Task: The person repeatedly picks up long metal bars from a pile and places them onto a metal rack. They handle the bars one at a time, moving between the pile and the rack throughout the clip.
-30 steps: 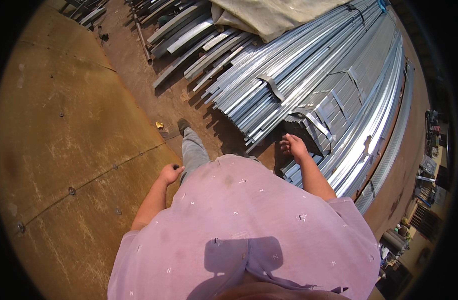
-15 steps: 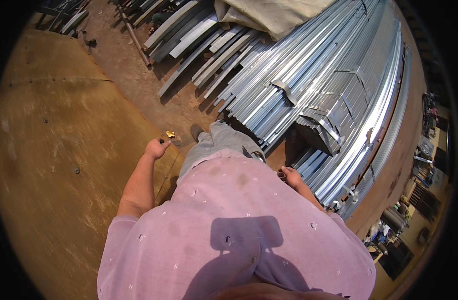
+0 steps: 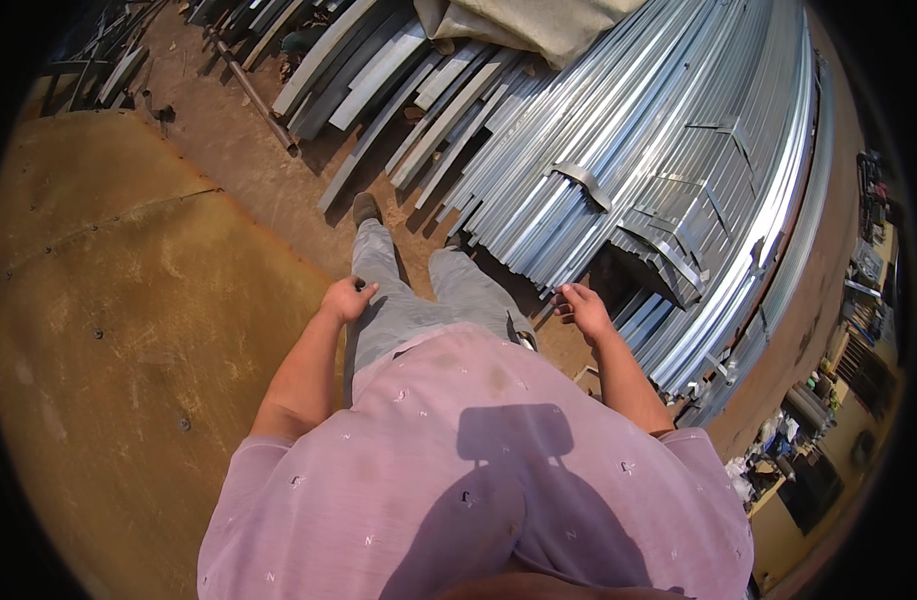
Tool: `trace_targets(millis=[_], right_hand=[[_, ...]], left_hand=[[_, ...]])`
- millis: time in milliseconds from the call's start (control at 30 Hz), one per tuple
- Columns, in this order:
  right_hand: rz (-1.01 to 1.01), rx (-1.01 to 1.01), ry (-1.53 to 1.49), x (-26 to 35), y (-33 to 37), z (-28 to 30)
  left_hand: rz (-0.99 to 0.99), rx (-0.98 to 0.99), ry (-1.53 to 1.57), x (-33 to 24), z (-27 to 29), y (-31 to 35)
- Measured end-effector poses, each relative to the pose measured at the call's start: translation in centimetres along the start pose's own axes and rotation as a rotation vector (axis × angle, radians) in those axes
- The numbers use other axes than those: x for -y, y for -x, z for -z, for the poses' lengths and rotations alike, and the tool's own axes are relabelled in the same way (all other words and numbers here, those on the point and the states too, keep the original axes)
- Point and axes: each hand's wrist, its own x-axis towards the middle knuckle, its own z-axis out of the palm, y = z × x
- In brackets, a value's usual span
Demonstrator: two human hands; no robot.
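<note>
My left hand is curled closed beside my grey trouser leg, near the edge of a large rusty brown metal sheet. A small dark spot shows between its thumb and fingers, too small to name. My right hand hangs in front of the near ends of a stack of shiny metal profiles, apart from them as far as I can see. Its fingers are loosely bent and spread, with nothing visible in them.
Loose grey metal bars jut out ahead, partly under a beige tarp. A strapped bundle of profiles lies to the right. A rusty pipe rests on the brown ground. Assorted goods stand along a wall at far right.
I have stepped forward and one shoe now shows farther ahead. Both hands have swung: the left rightward to my leg, the right forward. The small yellow thing on the ground is out of sight.
</note>
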Motion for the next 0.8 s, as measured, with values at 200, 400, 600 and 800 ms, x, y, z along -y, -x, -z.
trace_targets(millis=[200,400,600,800], right_hand=[[-0.122,-0.063,0.068,-0.9,0.5,-6.2],[-0.066,-0.016,0.557,0.5,-1.0,-16.2],[-0.003,0.077,0.851,-1.3,-7.7,-22.5],[-0.025,0.011,1.019,-2.9,-13.5,-23.7]], left_hand=[[-0.050,0.097,-0.110,-0.9,1.8,-9.5],[-0.038,0.134,-0.125,-1.4,3.1,-22.0],[-0.064,0.109,-0.128,-2.6,4.5,-36.1],[-0.038,0.055,0.033,-3.3,3.4,-49.9]])
